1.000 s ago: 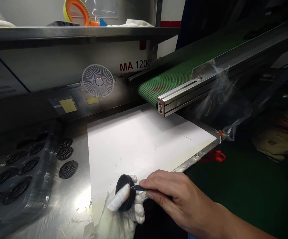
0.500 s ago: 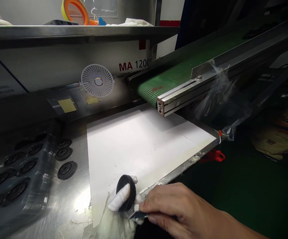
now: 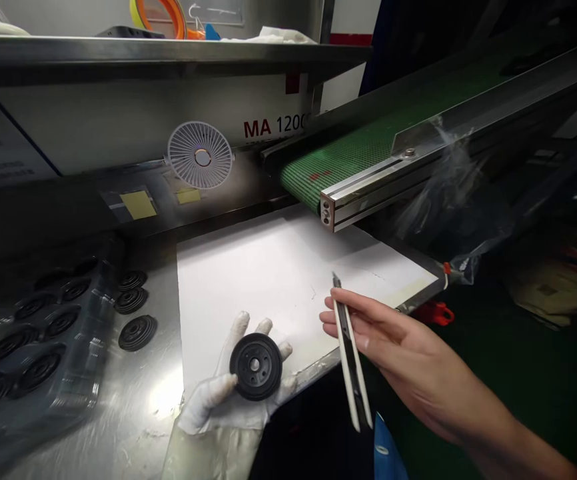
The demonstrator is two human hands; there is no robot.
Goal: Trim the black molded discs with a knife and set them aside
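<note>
A steel bench runs across the lower left, with a green conveyor coming in from the upper right and ending above a white sheet laid on the bench. Behind it, a steel panel carries red lettering reading "MA 1200", with further characters cut off at the conveyor's edge. A steel shelf spans the top of the frame, with an orange ring on it. A cardboard box sits low at the far right, its print too dim and cut off to read. At the left, a clear tray holds black discs, and three loose discs lie just beside it on the bench. A round white grille and two yellow labels sit on the panel, both unlettered at this view.

The left hand, in a white glove, is open with fingers spread, a black disc lying flat on the palm over the sheet's near edge. The right hand, bare, is closed around a slim white knife, its tip pointing up over the sheet.
</note>
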